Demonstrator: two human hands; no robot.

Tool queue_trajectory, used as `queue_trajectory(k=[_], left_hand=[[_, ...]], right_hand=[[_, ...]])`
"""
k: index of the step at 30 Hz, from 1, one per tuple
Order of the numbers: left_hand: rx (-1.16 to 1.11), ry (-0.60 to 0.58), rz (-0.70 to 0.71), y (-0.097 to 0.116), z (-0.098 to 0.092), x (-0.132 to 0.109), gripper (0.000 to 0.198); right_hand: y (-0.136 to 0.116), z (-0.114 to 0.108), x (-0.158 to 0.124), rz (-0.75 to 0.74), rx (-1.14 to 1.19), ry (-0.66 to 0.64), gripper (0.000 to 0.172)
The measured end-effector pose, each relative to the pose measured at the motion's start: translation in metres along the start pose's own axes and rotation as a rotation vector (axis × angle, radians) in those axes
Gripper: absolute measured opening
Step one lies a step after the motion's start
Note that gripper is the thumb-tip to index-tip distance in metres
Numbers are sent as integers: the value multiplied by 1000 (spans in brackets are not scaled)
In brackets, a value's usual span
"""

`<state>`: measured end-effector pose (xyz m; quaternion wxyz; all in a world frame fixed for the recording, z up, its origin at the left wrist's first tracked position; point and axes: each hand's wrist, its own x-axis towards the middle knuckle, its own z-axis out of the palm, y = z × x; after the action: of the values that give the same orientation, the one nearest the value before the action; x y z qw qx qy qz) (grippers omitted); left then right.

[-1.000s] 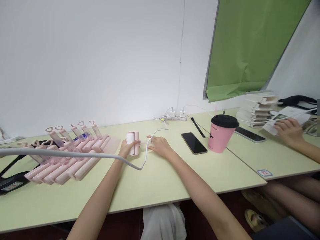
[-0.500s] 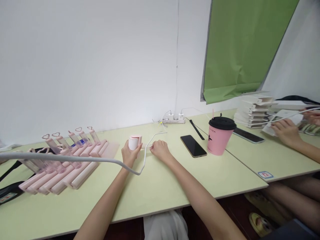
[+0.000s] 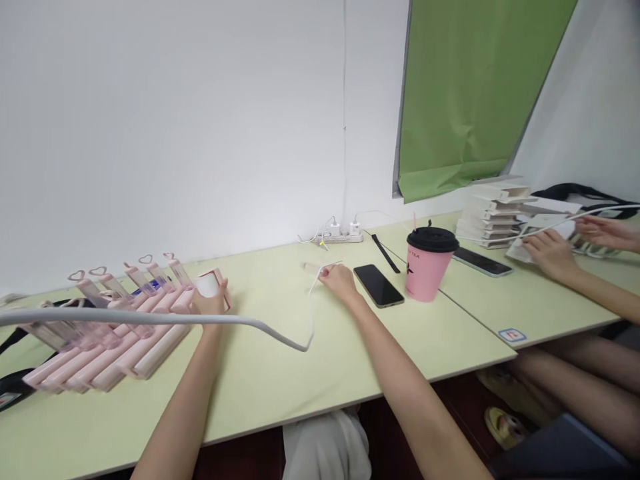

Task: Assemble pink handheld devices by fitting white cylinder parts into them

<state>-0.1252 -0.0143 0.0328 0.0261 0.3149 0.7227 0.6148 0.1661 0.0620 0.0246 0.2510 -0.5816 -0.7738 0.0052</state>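
Note:
My left hand is wrapped round a small pink-and-white container with a rounded white front, held upright close to the rows of pink cases. My right hand pinches a small, pale, see-through tube-like piece, partly hidden by the fingers, over the middle of the table. Several pink cases lie side by side on the left, with clear tubes topped by pink heart-shaped loops standing on or among them. A thick white cable crosses in front of my left wrist, near the camera.
A phone and a pink cup with a black lid stand right of my hand. Against the wall lies a power strip. Farther right are stacked white boxes, another phone and a co-worker's hands handling papers.
My left hand has moved left with the container, up to the pink cases. My right hand has drawn away to the right, holding the small see-through piece. The view has shifted slightly.

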Motion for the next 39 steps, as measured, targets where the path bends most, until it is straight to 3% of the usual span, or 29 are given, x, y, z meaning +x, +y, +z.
queue_trajectory(k=[4, 8, 12, 16, 18, 20, 23, 26, 28, 33, 36, 39], left_hand=[[339, -73, 293, -3, 20, -23, 58], [548, -203, 598, -1, 37, -45, 52], [665, -268, 656, -10, 40, -44, 63], [496, -224, 692, -9, 34, -42, 60], [346, -370, 796, 1, 29, -47, 57], [269, -614, 873, 15, 24, -54, 57], [367, -911, 847, 33, 22, -65, 49], [532, -1054, 804, 42, 32, -72, 34], [616, -1024, 825, 42, 45, -77, 25], [757, -777, 821, 34, 80, -95, 22], [774, -729, 841, 25, 86, -99, 26], [727, -709, 840, 15, 80, -98, 28]], right_hand=[[-11, 12, -13, -348, -150, -69, 26], [-20, 9, -17, -521, -151, -16, 28], [-29, 2, -16, -627, -202, 9, 22], [-41, 4, -19, -668, -246, 13, 14], [-44, 6, -22, -651, -256, -9, 17], [-43, 6, -23, -646, -267, -30, 16], [-37, 4, -21, -657, -289, -6, 17], [-33, 0, -18, -632, -293, 10, 19], [-33, -1, -18, -635, -279, -21, 18], [-31, 1, -18, -509, -245, -119, 20], [-27, 5, -17, -380, -267, -145, 28], [-28, 12, -17, -364, -235, -132, 24]])
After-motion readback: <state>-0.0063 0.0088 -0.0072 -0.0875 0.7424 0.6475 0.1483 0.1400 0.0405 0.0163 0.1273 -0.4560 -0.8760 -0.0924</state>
